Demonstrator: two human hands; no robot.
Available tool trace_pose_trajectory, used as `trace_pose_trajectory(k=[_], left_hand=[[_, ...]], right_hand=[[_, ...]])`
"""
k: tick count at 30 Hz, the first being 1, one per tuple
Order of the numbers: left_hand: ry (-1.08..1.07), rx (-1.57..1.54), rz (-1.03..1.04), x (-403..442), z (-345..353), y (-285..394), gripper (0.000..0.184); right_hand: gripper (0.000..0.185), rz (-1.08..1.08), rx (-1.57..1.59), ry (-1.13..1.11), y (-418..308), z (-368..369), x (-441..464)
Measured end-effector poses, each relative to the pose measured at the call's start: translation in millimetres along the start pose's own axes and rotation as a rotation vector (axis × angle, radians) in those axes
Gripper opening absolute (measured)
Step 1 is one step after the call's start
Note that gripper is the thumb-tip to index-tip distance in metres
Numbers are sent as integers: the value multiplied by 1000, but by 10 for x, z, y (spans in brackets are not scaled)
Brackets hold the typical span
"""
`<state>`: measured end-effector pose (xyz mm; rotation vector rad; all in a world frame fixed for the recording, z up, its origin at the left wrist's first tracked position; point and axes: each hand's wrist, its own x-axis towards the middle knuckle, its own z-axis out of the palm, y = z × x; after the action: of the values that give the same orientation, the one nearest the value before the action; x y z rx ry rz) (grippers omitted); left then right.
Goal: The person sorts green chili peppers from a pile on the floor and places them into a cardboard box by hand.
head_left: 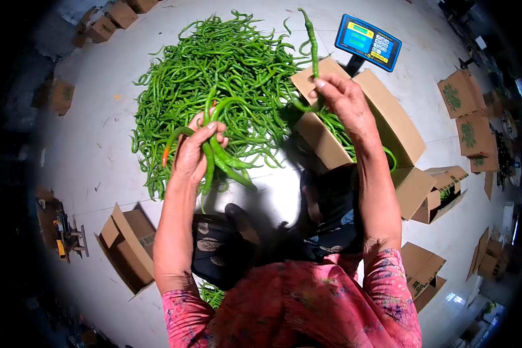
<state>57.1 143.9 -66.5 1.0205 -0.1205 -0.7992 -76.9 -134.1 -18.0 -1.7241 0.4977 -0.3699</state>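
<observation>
My left hand (200,144) is closed around a bunch of long green chili peppers (231,161), one of them with an orange-red tip. My right hand (341,100) pinches a single long green chili pepper (311,40) that points upward. That hand is over the near flaps of an open cardboard box (394,110), which has green peppers (335,126) inside. A large heap of green chili peppers (214,58) lies on the floor ahead, behind my left hand.
A scale display (368,42) on a post stands behind the box. Another open carton (130,246) sits at left, and more cartons (435,194) stand at right. Stacked boxes (467,116) line the right side. Some peppers (212,294) lie beside my left leg.
</observation>
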Motion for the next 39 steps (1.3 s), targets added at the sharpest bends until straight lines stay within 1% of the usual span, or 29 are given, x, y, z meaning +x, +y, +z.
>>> trace_pose_trajectory(k=[1, 4, 5, 7, 8, 11, 12, 13, 15, 17, 18, 19, 20, 21, 22, 23, 25, 26, 27, 28, 29, 30, 31, 33, 34, 35, 37, 38, 39], left_hand=[[-11, 1, -2, 5, -10, -7, 35], [-2, 19, -3, 9, 10, -26, 35], [-15, 23, 5, 23, 14, -37, 34], [-6, 46, -2, 32, 76, -34, 33], [-14, 44, -9, 67, 75, -50, 34], [-50, 19, -3, 147, 122, -102, 31], [-36, -2, -8, 171, 143, -114, 31], [-65, -28, -7, 200, 143, -121, 28], [-83, -122, -32, 221, 197, -131, 25], [-169, -221, -52, 278, 167, -161, 25], [-190, -262, -61, 276, 187, -170, 25], [-214, -305, -72, 281, 217, -179, 24], [-245, -320, -72, 278, 262, -186, 24], [-275, -336, -70, 260, 311, -188, 24], [-301, -352, -67, 243, 347, -197, 24], [-319, -357, -65, 238, 373, -214, 25], [-306, -333, -35, 233, 437, -257, 24], [-310, -307, -20, 221, 477, -270, 31], [-293, -248, -14, 208, 514, -272, 31], [-276, -189, -8, 195, 552, -272, 32], [-259, -130, -3, 189, 588, -283, 34], [-234, 47, 39, 182, 625, -309, 41], [-260, 148, 71, 198, 636, -341, 43], [-305, 175, 28, 166, 695, -331, 44], [-286, 154, -7, 153, 735, -344, 43], [-316, 171, -53, 188, 703, -362, 40], [-380, 40, -79, 202, 692, -419, 45], [-343, -20, -125, 191, 680, -415, 40], [-336, -11, -114, 208, 666, -424, 39]], right_hand=[[27, -6, -84, 81, 45, -106, 4], [30, -112, -315, 311, 177, -335, -16], [28, -88, -477, 349, 198, -430, -45], [27, -100, -640, 438, 209, -546, -152], [26, -26, -767, 417, 248, -628, -167], [26, -9, -1072, 411, 429, -749, -268], [29, 31, -1161, 383, 504, -818, -261], [29, -158, -1162, 462, 474, -782, -333], [35, -306, -1111, 331, 450, -724, -339], [43, -128, -638, 24, 453, -545, -350], [49, -34, -579, -130, 317, -408, -385], [52, -36, -538, -204, 271, -251, -394], [57, -40, -368, -276, 188, -82, -450], [57, 78, -288, -395, 140, 55, -440], [61, 103, -253, -478, 17, 187, -450], [66, 173, -159, -540, 57, 324, -437], [63, 183, 69, -641, 179, 572, -447], [60, 234, 146, -731, 179, 640, -438], [57, 287, 222, -820, 182, 692, -432], [37, 327, 311, -838, 218, 743, -444], [31, 365, 326, -844, 243, 764, -443], [29, 366, 351, -825, 248, 775, -454], [27, 366, 378, -804, 256, 787, -467], [23, 380, 402, -655, 280, 825, -494], [21, 385, 412, -579, 287, 824, -495], [19, 368, 471, -531, 274, 802, -479], [16, 335, 588, -441, 239, 743, -422], [13, 389, 614, -443, 288, 719, -383], [13, 371, 641, -396, 298, 745, -390]])
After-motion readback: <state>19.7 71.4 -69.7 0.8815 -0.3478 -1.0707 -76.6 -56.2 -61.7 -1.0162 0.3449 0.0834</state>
